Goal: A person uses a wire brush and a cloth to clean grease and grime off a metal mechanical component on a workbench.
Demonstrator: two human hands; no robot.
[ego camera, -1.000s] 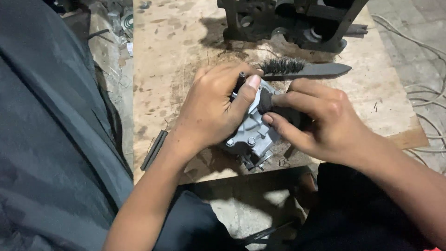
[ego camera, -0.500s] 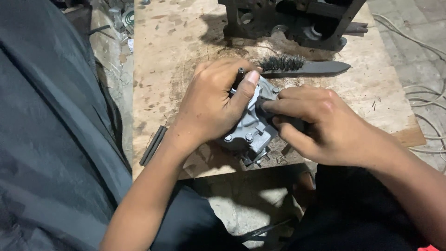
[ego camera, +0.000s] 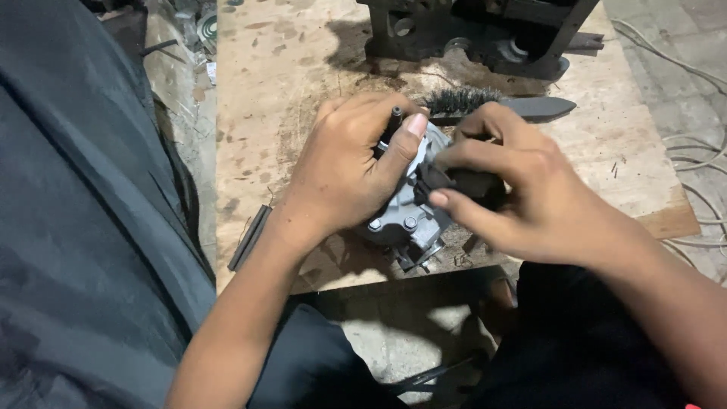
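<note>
A small grey metal engine part (ego camera: 405, 216) with bolts rests on a worn plywood board (ego camera: 280, 98). My left hand (ego camera: 352, 170) wraps over its top left side, thumb pressed against it near a short dark pin. My right hand (ego camera: 515, 193) grips a dark block-like piece (ego camera: 462, 184) against the part's right side, fingers curled around it. Much of the part is hidden under both hands.
A wire brush (ego camera: 496, 104) with a dark flat handle lies just behind my hands. A heavy black metal machine casting (ego camera: 485, 30) stands at the far edge of the board. A dark flat bar (ego camera: 250, 237) lies at the board's left edge. Pale cables (ego camera: 697, 159) run on the floor at right.
My right hand has shifted slightly up and left across the part, with the fingers curling tighter over the dark piece. My left hand keeps its hold.
</note>
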